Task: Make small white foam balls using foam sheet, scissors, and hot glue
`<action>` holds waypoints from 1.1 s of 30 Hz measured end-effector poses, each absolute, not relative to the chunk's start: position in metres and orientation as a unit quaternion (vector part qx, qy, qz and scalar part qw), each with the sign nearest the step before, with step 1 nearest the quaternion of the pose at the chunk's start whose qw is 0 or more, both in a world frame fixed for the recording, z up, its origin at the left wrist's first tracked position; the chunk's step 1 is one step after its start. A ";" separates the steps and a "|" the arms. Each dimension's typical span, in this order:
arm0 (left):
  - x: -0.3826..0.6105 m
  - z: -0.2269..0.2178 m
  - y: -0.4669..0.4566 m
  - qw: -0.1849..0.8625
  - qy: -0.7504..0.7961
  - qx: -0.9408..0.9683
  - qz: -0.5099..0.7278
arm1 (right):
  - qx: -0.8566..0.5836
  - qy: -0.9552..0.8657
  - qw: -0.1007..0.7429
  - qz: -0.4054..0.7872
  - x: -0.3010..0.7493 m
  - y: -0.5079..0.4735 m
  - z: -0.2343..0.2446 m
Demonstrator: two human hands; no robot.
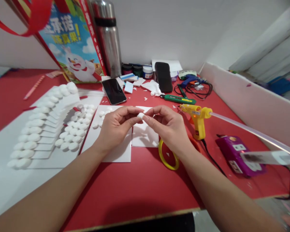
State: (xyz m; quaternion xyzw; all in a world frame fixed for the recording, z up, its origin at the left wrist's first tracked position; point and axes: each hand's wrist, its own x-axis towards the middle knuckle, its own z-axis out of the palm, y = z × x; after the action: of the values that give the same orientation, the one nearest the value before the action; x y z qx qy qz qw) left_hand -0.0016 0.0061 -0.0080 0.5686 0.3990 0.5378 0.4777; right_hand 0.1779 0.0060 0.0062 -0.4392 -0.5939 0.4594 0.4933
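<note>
L hand (114, 129) & R hand (168, 125), ctr. frame: pinching sm. wht. piece (140, 115); prob. shaping step, next move calling for even pressure.

A piece (140, 115) is held between the left hand (119, 126) and the right hand (168, 125), above the table (137, 190). The glue gun (198, 121) is to their right, before the cutter (180, 99). The bottle (111, 46) stands behind, right of the bag (62, 42).

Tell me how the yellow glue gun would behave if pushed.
The yellow glue gun would probably swing lopsidedly, since a long glue stick juts from its back. Its black cord may drag. The body looks like hard plastic, so should barely flex.
</note>
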 end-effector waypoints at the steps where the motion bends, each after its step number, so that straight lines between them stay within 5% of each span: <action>1: -0.001 -0.008 0.006 0.469 0.398 0.574 0.540 | -0.441 -0.588 0.491 0.468 0.178 0.006 0.006; 19: -0.002 -0.011 0.007 0.507 0.416 0.549 0.518 | -0.441 -0.585 0.504 0.458 0.181 0.007 0.008; 33: -0.004 -0.006 0.008 0.482 0.437 0.580 0.491 | -0.395 -0.791 0.453 0.117 0.186 0.008 -0.001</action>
State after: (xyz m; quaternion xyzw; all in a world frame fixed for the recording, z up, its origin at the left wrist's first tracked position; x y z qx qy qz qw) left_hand -0.0041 0.0080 -0.0061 0.5798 0.4369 0.4907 0.4819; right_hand 0.1859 0.0077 -0.0010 -0.3945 -0.7911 0.1166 0.4527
